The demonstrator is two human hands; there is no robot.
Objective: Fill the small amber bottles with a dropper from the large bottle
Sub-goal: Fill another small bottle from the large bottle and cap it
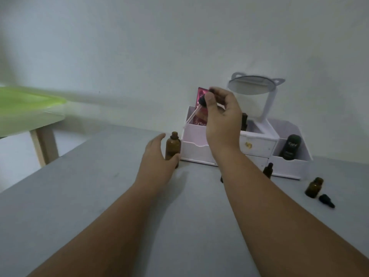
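Note:
The large amber bottle (173, 145) stands uncapped on the grey table, in front of the white organiser. My left hand (157, 158) is wrapped around its lower part, thumb in front. My right hand (221, 118) is raised above and to the right of it, pinching the black bulb of a dropper (194, 110); the clear glass tube slants down-left, its tip above and to the right of the bottle's mouth. A small amber bottle (267, 170) stands just right of my right forearm. Another small amber bottle (314, 187) stands uncapped further right, with a black dropper cap (326, 200) lying beside it.
A white desk organiser (257, 143) with drawers stands against the wall, holding a pink sachet (201, 112), a dark bottle (289, 148) and a cat-eared mirror (252, 85). A green-topped table (30, 108) is at the left, beyond the grey table's edge.

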